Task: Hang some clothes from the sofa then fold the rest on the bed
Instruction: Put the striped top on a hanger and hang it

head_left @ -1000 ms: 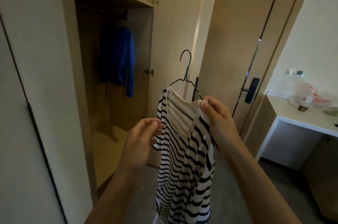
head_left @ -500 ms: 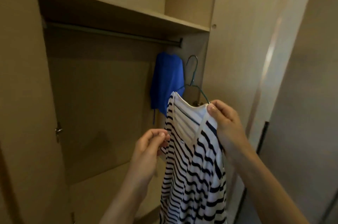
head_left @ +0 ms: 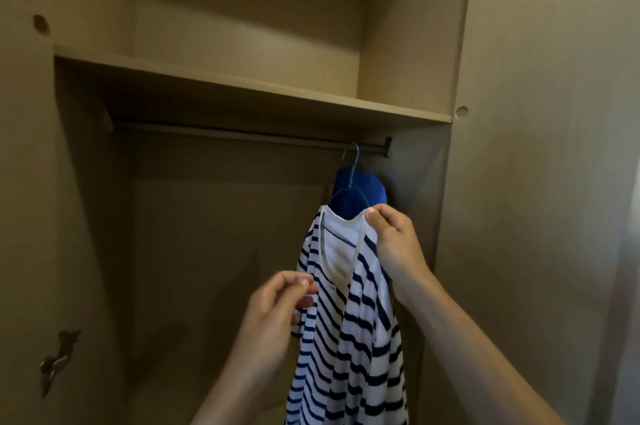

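While striped shirt [head_left: 349,348] hangs btwn them, R hand [head_left: 394,248] pinches collar, L hand [head_left: 277,310] pinches side edge.

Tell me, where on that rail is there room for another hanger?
The rail is bare from its left bracket to the blue garment. Its right end is crowded: that garment by the wardrobe side, the striped shirt held before it.
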A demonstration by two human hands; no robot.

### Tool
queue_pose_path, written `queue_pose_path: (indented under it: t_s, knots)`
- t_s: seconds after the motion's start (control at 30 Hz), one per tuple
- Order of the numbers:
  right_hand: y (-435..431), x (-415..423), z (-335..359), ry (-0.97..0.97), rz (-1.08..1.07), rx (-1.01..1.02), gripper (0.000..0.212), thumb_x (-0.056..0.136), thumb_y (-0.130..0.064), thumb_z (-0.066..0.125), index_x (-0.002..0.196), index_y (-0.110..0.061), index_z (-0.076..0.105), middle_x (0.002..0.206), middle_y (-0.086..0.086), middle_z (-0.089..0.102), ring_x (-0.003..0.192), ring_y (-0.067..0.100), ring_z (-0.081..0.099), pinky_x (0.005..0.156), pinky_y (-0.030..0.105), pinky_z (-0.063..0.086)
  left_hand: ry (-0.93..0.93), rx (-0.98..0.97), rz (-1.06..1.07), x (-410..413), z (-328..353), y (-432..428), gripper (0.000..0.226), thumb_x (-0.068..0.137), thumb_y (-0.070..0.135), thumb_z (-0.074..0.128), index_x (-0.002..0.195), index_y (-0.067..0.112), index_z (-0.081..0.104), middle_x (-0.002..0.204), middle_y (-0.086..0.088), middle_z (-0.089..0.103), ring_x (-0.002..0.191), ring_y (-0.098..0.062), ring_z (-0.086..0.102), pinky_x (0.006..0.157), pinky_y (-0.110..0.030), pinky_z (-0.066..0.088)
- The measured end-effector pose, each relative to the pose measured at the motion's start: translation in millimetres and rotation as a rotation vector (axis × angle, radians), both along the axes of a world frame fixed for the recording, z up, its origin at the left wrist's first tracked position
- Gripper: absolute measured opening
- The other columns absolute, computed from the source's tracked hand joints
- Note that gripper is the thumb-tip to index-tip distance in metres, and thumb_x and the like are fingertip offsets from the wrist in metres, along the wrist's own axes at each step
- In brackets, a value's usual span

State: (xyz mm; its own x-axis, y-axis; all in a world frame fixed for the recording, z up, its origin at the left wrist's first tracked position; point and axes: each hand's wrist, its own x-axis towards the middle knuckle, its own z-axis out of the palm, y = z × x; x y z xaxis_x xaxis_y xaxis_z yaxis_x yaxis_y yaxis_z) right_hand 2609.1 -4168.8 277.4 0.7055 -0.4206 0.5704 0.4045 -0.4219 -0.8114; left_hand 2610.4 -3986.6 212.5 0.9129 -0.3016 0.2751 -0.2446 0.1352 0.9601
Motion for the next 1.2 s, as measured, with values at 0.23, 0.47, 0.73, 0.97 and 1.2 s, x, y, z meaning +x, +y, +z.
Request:
queue_pose_path:
  t_s: [0.23,0.47,0.73,0.97,1.2]
  knots:
    - [-48.5,142.9,43.9,-0.002,0.061,0.065,0.034,0.106,-0.023,0.047,0.09,0.005,0.056,0.077,0.008,0.045,0.073,0.019,0.043,0.061,0.029,0.035,-0.064,-0.019,0.054,116.0,40.0,-47.2,0.022,0.101,0.022,0.051,0.098,0.019,0.072,0.096,0.002,0.074,0.095,-0.013,0.068,0.073,-0.022,0.049]
    - [-81.3,254.9,81.3,0.016,0.065,0.082,0.027,0.106,-0.022,0.047,0.081,-0.011,0.049,0.059,-0.003,0.032,0.055,0.011,0.034,0.058,0.028,0.032,-0.064,-0.011,0.088,208.3,70.3,-92.7,0.024,0.102,0.028,0.05,0.1,0.021,0.073,0.092,0.007,0.076,0.102,-0.018,0.067,0.098,-0.043,0.047]
    - [-110.5,334.8,84.1,0.11,0.081,0.18,0.032,0.106,-0.019,0.049,0.135,-0.007,0.054,0.118,0.004,0.055,0.11,0.017,0.051,0.098,0.03,0.04,-0.125,-0.034,0.161,261.5,73.1,-120.5,0.022,0.101,0.027,0.052,0.099,0.022,0.072,0.098,0.002,0.077,0.102,-0.018,0.068,0.095,-0.039,0.048]
    - [-128.7,366.7,52.9,0.212,0.095,0.147,0.032,0.105,-0.024,0.051,0.133,-0.011,0.056,0.131,0.005,0.057,0.126,0.023,0.053,0.099,0.029,0.041,-0.111,-0.012,0.204,284.2,58.4,-141.1,0.021,0.101,0.026,0.052,0.1,0.021,0.072,0.101,0.0,0.076,0.104,-0.021,0.068,0.091,-0.036,0.048]
    - [-137.6,372.7,32.2,0.256,0.02,-0.118,0.015,0.101,-0.04,0.048,0.1,-0.027,0.056,0.095,0.0,0.059,0.098,0.025,0.061,0.085,0.035,0.047,-0.088,0.009,0.223,288.7,42.3,-156.0,0.022,0.102,0.026,0.051,0.103,0.02,0.072,0.102,0.0,0.076,0.104,-0.02,0.068,0.092,-0.036,0.048]
